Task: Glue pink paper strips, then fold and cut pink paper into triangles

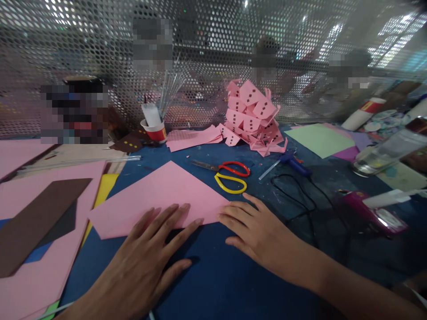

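Note:
A folded pink sheet of paper (167,191) lies on the blue tabletop in front of me. My left hand (143,262) rests with fingers spread, their tips on the paper's near edge. At the paper's right corner lies my right hand (256,226), palm down, fingers stretched out and touching it. Scissors (227,171) with one red and one yellow handle loop lie just beyond, their blades pointing left. Neither hand grips anything.
A heap of pink paper pieces with dark squares (250,115) stands at the back. Right of it are a blue glue gun (295,164) with a black cord, a green sheet (322,138) and a glass (383,155). Pink sheets (43,289) fill the left, near a paper cup (155,132).

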`<state>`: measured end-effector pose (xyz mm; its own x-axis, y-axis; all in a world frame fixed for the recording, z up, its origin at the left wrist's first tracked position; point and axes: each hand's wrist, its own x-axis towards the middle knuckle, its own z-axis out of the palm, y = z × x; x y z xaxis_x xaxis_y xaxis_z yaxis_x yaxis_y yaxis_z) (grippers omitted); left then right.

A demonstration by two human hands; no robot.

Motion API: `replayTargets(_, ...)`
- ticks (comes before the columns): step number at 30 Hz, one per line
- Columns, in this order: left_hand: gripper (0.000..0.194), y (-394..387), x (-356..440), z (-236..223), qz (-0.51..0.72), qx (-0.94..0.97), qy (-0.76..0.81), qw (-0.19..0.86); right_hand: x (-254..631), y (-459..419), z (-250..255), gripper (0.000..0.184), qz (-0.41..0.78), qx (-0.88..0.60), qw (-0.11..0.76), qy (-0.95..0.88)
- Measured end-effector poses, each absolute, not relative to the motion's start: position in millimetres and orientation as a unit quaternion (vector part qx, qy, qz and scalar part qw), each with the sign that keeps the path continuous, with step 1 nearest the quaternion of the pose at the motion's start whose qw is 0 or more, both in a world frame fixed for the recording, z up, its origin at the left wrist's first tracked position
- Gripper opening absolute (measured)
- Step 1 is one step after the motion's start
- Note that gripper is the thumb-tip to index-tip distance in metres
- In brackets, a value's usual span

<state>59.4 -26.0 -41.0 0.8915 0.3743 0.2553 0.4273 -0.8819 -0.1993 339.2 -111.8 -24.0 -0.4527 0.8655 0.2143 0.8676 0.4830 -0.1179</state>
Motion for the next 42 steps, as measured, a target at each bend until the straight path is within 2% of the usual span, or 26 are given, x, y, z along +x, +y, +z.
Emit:
replayTargets(3, 0.066, -25.4, 59.7, -42.2, -0.106, -0.965, -0.206, 0.124, 340.3, -109.9, -24.2, 0.037, 0.009, -0.509, 0.153, -0.847)
replayTargets(9, 0.067, -24.1, 59.4, -46.5, -0.105, -0.965, -0.213, 0.108, 347.3, -105.9, -16.4, 0.030, 0.010, -0.589, 0.318, -0.743)
replayTargets(13, 0.069, -24.3, 57.7, -49.8, -0.099, -0.966, -0.219, 0.095, 349.8, -106.8, -10.5, 0.031, -0.008, -0.584, 0.358, -0.729)
replayTargets(22, 0.069, -23.4, 57.5, -49.9, -0.089, -0.966, -0.224, 0.095, 345.6, -107.5, -24.2, 0.029, -0.007, -0.532, 0.229, -0.815)
replayTargets(29, 0.069, -23.8, 58.5, -47.1, -0.091, -0.966, -0.220, 0.104, 339.7, -110.0, -16.9, 0.026, -0.011, -0.533, 0.173, -0.828)
replayTargets(37, 0.070, -25.7, 54.7, -50.9, -0.077, -0.964, -0.234, 0.099, 324.9, -106.5, -24.5, 0.043, -0.013, -0.482, 0.121, -0.868)
replayTargets(42, 0.070, -26.4, 54.2, -53.4, -0.077, -0.964, -0.234, 0.097, 325.5, -104.0, -31.4, 0.045, -0.004, -0.484, 0.104, -0.869)
